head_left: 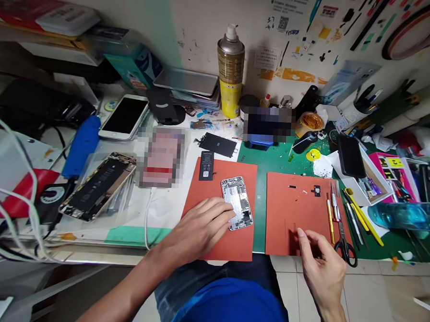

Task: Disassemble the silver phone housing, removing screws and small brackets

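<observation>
My left hand (206, 225) lies palm down with its fingers stretched out. Its fingertips rest on the left edge of an opened smartphone (240, 200), whose silver inside and circuit board face up; my thumb is hidden. Under both is a red mat (221, 248). Just above the phone lies a black phone battery (206, 166). Over the front of a second red mat (281, 198), my right hand (323, 265) has thumb and index finger close together in a pinch. Whatever they hold is too small to make out. Small dark parts (317, 191) lie on that mat.
Scissors (345, 249), a yellow-handled tool (368, 222) and tweezers line the right side. Another opened phone (98, 186) lies at left near white cables (22, 184). A spray can (229, 75) stands at the back. A blue bottle (407, 215) lies far right.
</observation>
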`<action>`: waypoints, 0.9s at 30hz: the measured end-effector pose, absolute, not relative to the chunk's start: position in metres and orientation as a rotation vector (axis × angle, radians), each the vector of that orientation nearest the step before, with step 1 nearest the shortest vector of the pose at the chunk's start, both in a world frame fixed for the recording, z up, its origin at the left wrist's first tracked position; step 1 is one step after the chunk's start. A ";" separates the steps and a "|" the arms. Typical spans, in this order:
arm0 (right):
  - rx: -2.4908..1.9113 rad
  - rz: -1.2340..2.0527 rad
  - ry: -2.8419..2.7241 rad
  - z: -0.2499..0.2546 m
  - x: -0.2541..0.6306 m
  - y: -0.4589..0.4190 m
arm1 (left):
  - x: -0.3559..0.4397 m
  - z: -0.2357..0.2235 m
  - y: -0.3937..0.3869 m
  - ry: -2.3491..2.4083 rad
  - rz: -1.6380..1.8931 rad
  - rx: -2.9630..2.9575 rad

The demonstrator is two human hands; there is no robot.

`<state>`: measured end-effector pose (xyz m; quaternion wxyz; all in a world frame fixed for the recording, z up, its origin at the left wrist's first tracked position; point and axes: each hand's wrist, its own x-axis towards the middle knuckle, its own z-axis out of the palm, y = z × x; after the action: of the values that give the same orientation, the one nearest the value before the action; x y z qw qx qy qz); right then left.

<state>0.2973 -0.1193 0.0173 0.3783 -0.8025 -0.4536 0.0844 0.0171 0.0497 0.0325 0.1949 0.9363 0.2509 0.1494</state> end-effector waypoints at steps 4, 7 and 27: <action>-1.948 0.239 -1.348 0.024 0.290 -0.114 | 0.031 0.038 0.074 0.537 0.217 2.596; -1.895 0.198 -1.420 0.028 0.284 -0.112 | 0.039 0.039 0.097 0.503 0.067 2.545; -2.176 0.211 -1.534 0.031 0.381 -0.043 | 0.030 -0.014 0.040 0.801 0.658 2.769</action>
<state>0.3807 -0.0429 0.0308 0.2333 -0.7922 -0.5586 0.0769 0.0297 0.0403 -0.0144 0.0921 0.9326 0.2698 0.2215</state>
